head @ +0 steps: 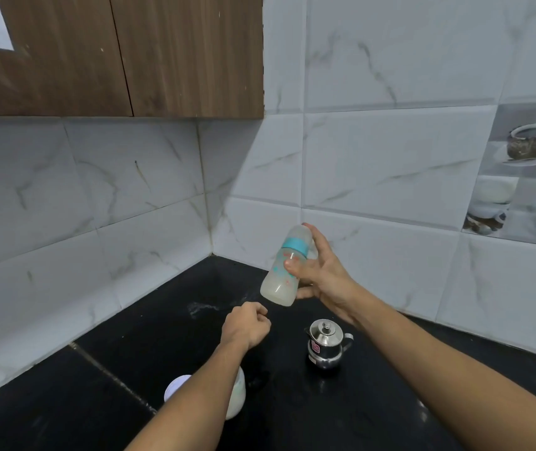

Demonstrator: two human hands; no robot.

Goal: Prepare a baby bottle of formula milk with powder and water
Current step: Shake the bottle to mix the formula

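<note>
- Bottle (284, 266) is in the air above the black counter (179, 336), tilted, cap end up and toward the wall; right hand (320, 275) grips it, thumb on the front, fingers behind.
- Contents look milky white, teal collar and clear cap are on: powder and water appear already in and the bottle closed.
- Likely step: shaking to mix. Bottle outline is slightly blurred.
- Left hand (247, 325) is a loose fist below the bottle, holding nothing visible.
- Steel jug (327, 345) stands lidded on the counter; white jar (235, 397) sits partly hidden behind the left forearm.
- Left to do, by judgement: finish mixing, set the bottle down.
</note>
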